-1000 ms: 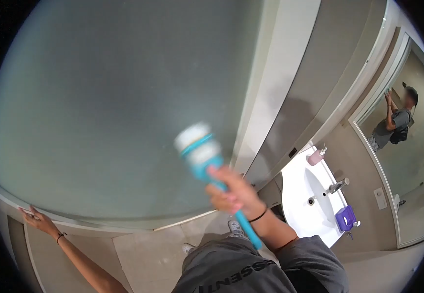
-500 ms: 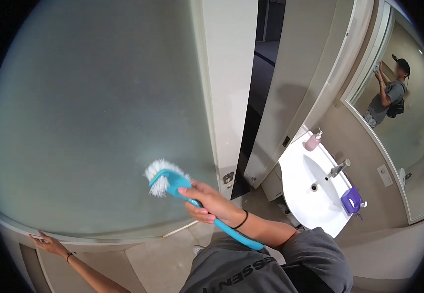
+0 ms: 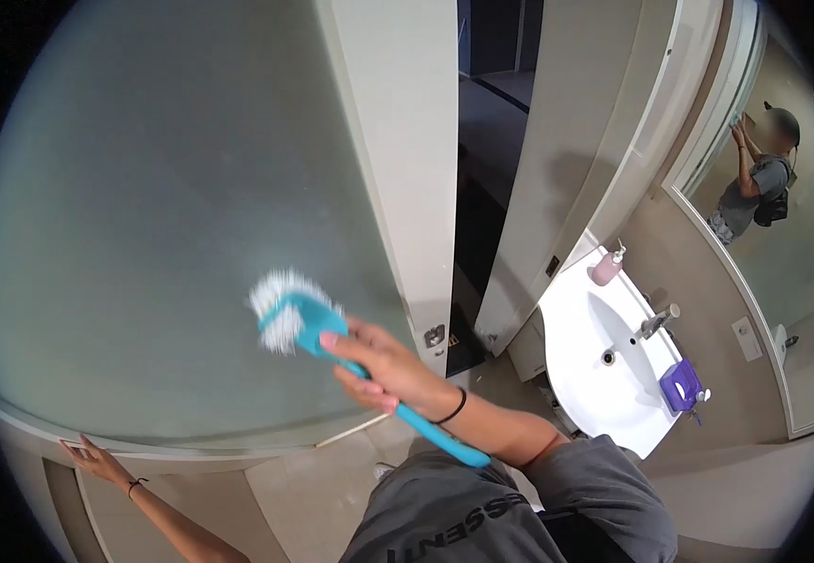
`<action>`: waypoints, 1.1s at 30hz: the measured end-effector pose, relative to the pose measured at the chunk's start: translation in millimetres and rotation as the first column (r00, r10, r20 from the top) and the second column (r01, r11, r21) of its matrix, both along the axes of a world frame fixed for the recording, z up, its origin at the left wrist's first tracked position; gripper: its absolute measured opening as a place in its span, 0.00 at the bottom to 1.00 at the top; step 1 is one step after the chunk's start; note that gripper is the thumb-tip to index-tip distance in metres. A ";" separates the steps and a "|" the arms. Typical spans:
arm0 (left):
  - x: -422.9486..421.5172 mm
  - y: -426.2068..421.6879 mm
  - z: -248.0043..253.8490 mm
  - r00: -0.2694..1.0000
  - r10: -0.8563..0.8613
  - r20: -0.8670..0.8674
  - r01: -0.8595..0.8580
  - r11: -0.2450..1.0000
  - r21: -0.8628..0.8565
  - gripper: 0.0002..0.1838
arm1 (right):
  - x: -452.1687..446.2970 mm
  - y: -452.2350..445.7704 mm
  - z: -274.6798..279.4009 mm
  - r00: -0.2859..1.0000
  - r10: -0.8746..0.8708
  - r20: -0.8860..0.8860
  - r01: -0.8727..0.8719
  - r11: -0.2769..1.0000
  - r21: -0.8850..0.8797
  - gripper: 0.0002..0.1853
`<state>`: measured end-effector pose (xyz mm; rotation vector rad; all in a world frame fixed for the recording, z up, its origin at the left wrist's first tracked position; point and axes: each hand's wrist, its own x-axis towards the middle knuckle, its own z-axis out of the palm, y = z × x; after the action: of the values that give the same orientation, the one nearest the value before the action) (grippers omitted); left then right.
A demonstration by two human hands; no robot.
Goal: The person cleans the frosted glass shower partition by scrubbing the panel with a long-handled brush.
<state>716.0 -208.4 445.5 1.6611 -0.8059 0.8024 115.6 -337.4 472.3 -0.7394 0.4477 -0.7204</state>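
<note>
My right hand point(image 3: 384, 364) is closed round the handle of a blue scrub brush point(image 3: 309, 319) with white bristles. The brush head is in front of the frosted glass panel point(image 3: 173, 206), bristles towards it; whether they touch is hard to tell. Below my wrist the handle's rounded end sticks out over my grey shirt. Far to the left, my left hand point(image 3: 99, 462) lies with fingers stretched out against the pale frame point(image 3: 210, 457) along the panel's lower edge. Nothing shows in that hand.
Beside the panel is a white door stile with a metal lock point(image 3: 434, 335), then a dark gap. To the right stands a white sink point(image 3: 580, 352) with a tap point(image 3: 658, 322), a pink soap bottle point(image 3: 606, 267) and a purple container point(image 3: 681, 387). A mirror point(image 3: 773, 272) reflects a person.
My right hand and the brush have moved left and slightly up. The panel's lock-side edge now lies further left in view, and the dark gap looks wider. My left hand stays on the frame.
</note>
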 end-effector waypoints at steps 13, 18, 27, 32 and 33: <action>12.5 -3.8 -5.2 1.000 0.024 0.012 -0.024 0.999 -0.022 0.30 | 21.0 2.0 -9.7 0.991 0.121 0.062 -0.127 0.985 0.114 0.11; 5.3 -4.5 -2.4 1.000 -0.008 0.003 0.008 0.999 -0.034 0.29 | -19.5 -13.1 33.6 0.965 -0.040 0.259 0.034 0.999 0.030 0.12; 0.9 -0.6 -0.8 0.992 -0.122 -0.031 0.118 0.987 -0.112 0.28 | -7.3 -4.8 1.3 1.000 -0.008 -0.014 0.010 0.994 0.106 0.20; 5.3 -0.2 -6.8 0.993 -0.111 -0.041 0.104 0.983 -0.148 0.27 | -14.3 -6.3 12.3 0.994 -0.024 0.104 0.004 0.982 0.189 0.35; 7.2 0.5 -8.3 0.995 -0.093 -0.031 0.089 0.988 -0.124 0.27 | -3.9 1.7 -1.1 0.998 0.025 0.053 -0.037 0.974 0.225 0.35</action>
<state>723.1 -207.9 437.1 1.5152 -0.7858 0.7412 111.6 -335.7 471.2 -0.5119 0.4633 -0.6447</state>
